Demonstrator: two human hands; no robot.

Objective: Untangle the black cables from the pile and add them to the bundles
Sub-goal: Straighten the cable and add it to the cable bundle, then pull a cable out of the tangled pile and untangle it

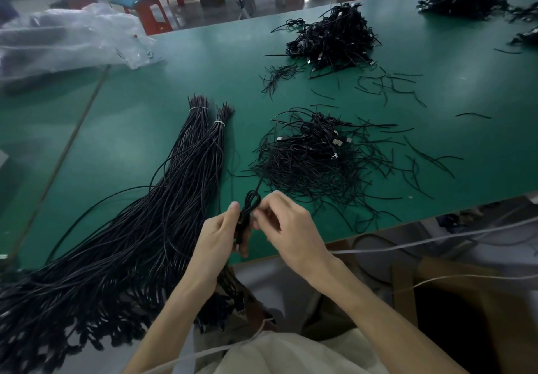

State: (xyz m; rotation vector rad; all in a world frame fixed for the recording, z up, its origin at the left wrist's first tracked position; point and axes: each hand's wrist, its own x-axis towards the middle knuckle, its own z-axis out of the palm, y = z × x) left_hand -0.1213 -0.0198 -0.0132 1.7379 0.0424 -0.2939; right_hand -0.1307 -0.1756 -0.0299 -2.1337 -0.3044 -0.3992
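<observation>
While left hand [217,236] grips a coiled black cable [251,201], right hand [288,228] seemingly pinching it, pile [314,158] beyond.

The bundles [131,242] run off the left edge; what seems a plastic bag [67,38] is blurred.

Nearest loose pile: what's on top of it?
Coiled cables with silver plugs sit on the pile of thin black strands. Green table shows around it; anything buried inside is hidden.
</observation>
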